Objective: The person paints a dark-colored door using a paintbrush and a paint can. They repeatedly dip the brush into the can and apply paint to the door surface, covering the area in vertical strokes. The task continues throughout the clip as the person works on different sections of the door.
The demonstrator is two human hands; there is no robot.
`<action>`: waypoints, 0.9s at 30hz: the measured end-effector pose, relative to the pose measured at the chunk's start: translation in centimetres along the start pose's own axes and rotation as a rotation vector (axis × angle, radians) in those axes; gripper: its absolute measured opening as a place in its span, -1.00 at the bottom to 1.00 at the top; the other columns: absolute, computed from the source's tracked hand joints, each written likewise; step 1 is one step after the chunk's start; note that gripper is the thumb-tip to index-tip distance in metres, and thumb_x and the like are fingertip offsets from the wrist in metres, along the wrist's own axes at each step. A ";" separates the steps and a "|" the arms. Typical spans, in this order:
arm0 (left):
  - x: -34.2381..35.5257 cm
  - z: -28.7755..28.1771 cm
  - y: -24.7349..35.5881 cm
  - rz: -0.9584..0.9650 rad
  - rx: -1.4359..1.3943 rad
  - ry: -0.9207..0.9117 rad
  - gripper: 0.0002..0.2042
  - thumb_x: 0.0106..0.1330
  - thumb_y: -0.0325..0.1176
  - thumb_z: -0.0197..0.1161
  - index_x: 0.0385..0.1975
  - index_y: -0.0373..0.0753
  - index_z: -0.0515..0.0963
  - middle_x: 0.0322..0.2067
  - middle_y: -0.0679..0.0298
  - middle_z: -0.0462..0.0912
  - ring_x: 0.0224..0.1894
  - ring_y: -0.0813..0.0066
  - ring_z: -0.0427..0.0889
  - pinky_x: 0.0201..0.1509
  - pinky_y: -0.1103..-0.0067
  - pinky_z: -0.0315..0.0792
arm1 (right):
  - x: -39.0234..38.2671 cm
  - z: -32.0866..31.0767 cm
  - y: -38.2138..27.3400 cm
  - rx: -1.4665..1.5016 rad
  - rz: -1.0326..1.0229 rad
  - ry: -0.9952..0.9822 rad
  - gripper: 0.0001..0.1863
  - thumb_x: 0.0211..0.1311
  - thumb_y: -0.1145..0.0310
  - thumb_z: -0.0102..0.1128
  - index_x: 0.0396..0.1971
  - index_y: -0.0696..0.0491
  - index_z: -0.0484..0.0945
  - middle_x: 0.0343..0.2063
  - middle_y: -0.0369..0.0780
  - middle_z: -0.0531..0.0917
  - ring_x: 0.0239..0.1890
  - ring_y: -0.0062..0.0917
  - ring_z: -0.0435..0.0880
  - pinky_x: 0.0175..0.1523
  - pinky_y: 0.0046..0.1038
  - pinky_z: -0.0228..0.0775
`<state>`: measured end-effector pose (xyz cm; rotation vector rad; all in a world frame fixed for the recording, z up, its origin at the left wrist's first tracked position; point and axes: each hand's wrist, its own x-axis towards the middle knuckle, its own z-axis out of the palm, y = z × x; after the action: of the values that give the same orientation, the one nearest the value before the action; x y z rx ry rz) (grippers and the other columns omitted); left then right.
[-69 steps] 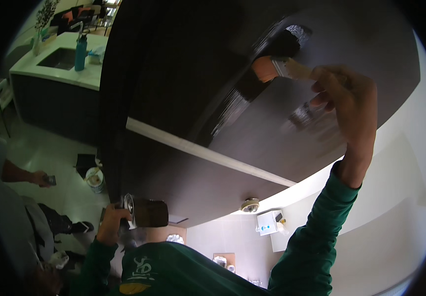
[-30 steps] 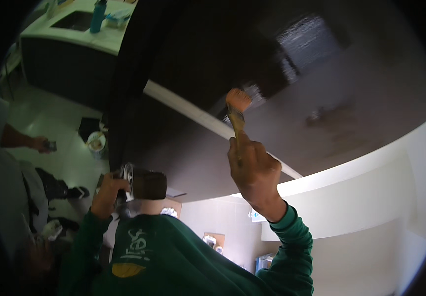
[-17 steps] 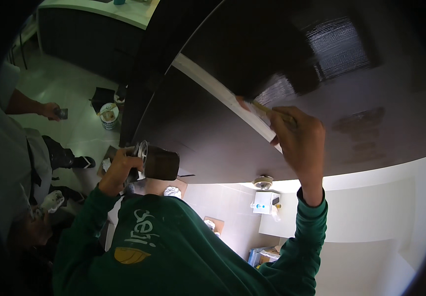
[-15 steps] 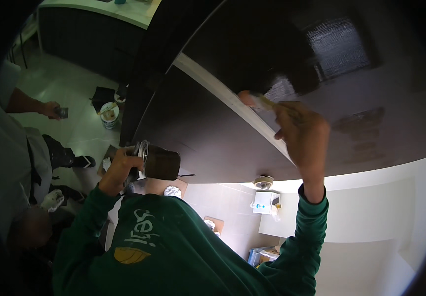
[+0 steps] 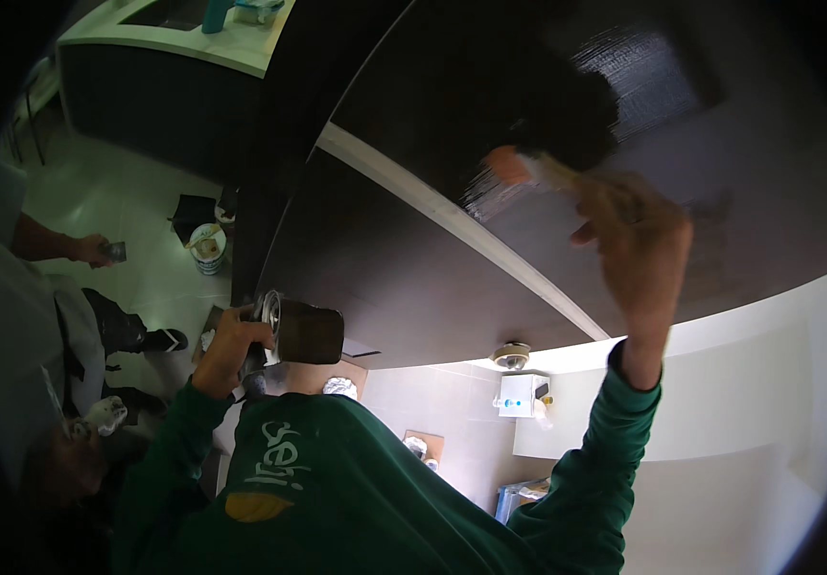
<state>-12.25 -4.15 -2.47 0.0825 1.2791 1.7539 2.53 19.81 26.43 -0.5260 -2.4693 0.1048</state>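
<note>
In my raised right hand (image 5: pixel 639 235) is a paintbrush (image 5: pixel 552 172), its orange-brown bristle end against a dark brown panel (image 5: pixel 710 182). Shiny wet-looking streaks surround the bristles, and a larger glossy patch lies farther up the panel. My left hand (image 5: pixel 231 347) grips a small dark can (image 5: pixel 310 333) with a silvery rim, below the panel's lower edge at the left. What the can contains is hidden. A pale strip (image 5: pixel 432 206) runs diagonally across the panel, just left of the brush.
At the left another person's hand (image 5: pixel 95 250) holds a small dark object. Beyond it on the tiled floor stands an open paint bucket (image 5: pixel 207 259). A pale counter (image 5: pixel 183 38) is at the far left; a white box (image 5: pixel 521 395) appears below the panel.
My right hand and the brush have moved to the right, away from the pale strip, and a shiny streak shows beneath the bristles. The left hand with the can stays nearly still. The view has shifted slightly.
</note>
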 end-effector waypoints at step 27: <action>1.7 -4.4 -3.5 0.622 0.865 -0.200 -0.84 -0.06 -0.49 0.26 -0.42 -0.20 0.56 -0.16 0.03 0.42 -0.09 0.10 0.46 0.02 0.43 0.36 | 10.3 -20.2 -4.4 -0.734 -0.387 0.713 -0.78 0.29 0.28 0.17 -0.21 0.05 0.70 -0.44 -0.31 0.73 -0.48 -0.64 0.69 -0.41 -0.68 0.41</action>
<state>-13.33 -6.00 -7.96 1.2227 1.8943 1.4695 5.11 18.85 49.37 -0.2817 -1.7877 -0.9960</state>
